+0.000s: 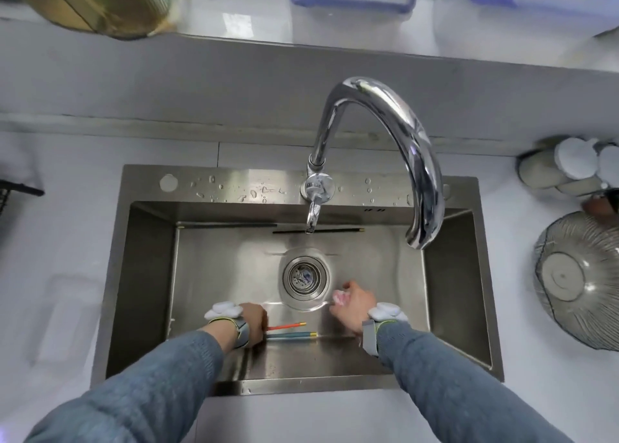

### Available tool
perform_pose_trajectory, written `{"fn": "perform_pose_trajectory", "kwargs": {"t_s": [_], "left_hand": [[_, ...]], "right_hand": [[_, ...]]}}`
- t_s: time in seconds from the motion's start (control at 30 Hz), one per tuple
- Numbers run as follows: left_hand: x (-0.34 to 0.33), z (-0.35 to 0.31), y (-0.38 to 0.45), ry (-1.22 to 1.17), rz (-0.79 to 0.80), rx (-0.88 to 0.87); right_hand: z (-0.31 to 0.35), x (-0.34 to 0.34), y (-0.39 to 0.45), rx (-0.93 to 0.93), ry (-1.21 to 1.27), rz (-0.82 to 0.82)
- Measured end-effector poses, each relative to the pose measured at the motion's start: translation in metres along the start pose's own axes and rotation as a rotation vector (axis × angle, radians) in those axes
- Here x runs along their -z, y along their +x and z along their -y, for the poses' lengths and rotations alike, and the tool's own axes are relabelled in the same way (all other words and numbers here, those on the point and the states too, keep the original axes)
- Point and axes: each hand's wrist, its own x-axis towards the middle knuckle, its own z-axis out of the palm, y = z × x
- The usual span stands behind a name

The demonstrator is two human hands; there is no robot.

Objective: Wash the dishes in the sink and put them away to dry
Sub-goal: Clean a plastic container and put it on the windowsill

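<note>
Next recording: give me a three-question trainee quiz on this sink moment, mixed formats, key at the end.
1. True or false: the left hand grips the orange and teal chopsticks down in the stainless steel sink.
2. Where do the thin black chopsticks lie? A) along the sink's far wall B) across the round metal drain C) on the counter
3. Fill in: the ribbed glass bowl sits on the counter to the sink's ____.

Key: 1 true; 2 A; 3 right. The right hand holds something small and pinkish that cannot be identified.
</note>
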Motion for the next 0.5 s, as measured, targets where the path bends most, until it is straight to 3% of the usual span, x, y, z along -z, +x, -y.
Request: {"fn": "perform_pose_trajectory", "kwargs": {"t_s": [0.2,0.37,0.5], "left_hand": [[0.075,0.025,0.008,-0.117,-0.464,0.013],[0.116,0.048,0.014,-0.034,-0.433,0.125],[0.120,0.063,0.028,-0.031,-0.378,0.154]], "right_hand": [[0.026,0.023,0.033,0.114,-0.181,-0.037],[0.045,0.036,0.060,0.188,-0.284,-0.088],[0.055,0.040,0.088,0.212,-0.393,-0.010]]}}
